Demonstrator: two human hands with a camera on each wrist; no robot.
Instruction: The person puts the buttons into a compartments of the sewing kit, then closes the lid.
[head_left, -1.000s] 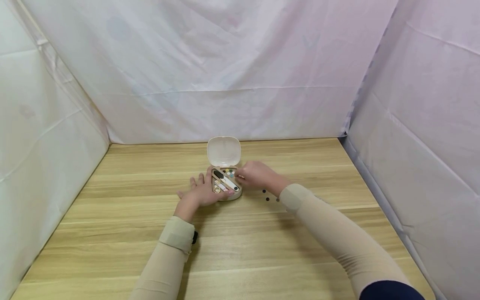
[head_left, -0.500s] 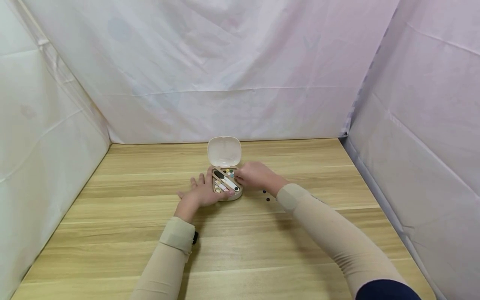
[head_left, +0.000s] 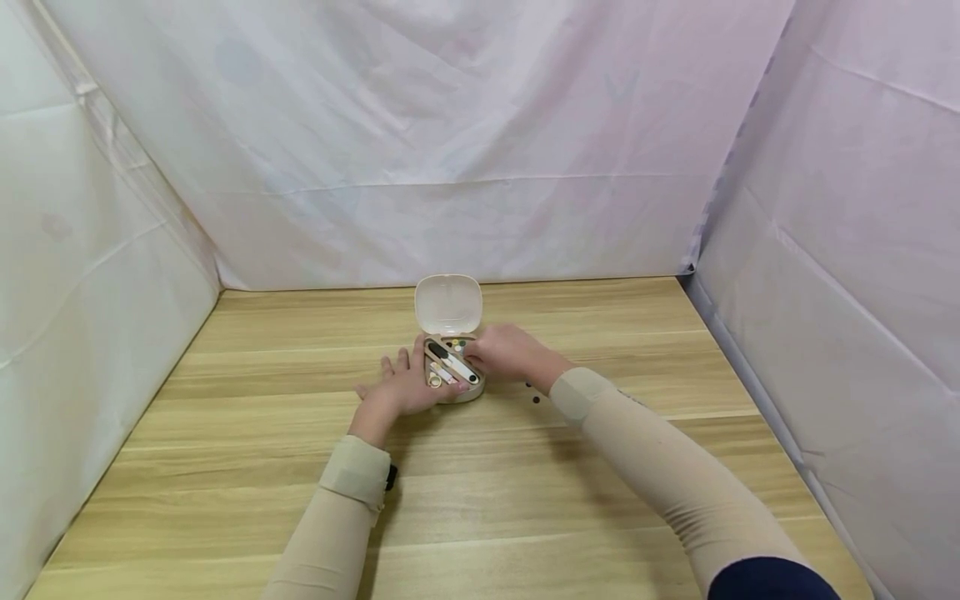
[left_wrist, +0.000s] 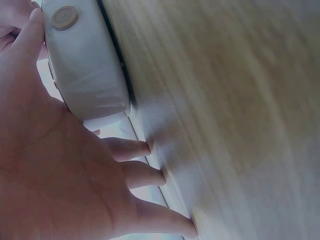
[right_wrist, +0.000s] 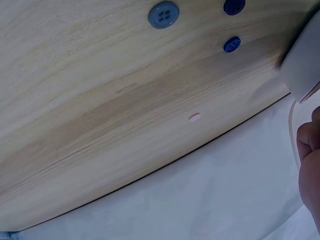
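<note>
Touching the open case (head_left: 472,393) at frame centre, the left hand (head_left: 401,390) lies spread; rightward, the right hand (head_left: 506,351) meets coloured buttons (head_left: 458,343) — whether pinching any, I cannot tell.

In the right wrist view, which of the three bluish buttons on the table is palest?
The grey-blue button, farthest of the three from the box. It also looks largest; the upper dark button and lower dark button are deeper blue.

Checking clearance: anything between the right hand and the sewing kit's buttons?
Nothing visible: the right hand is right at the buttons in the sewing kit, whose lid stands open behind.
</note>
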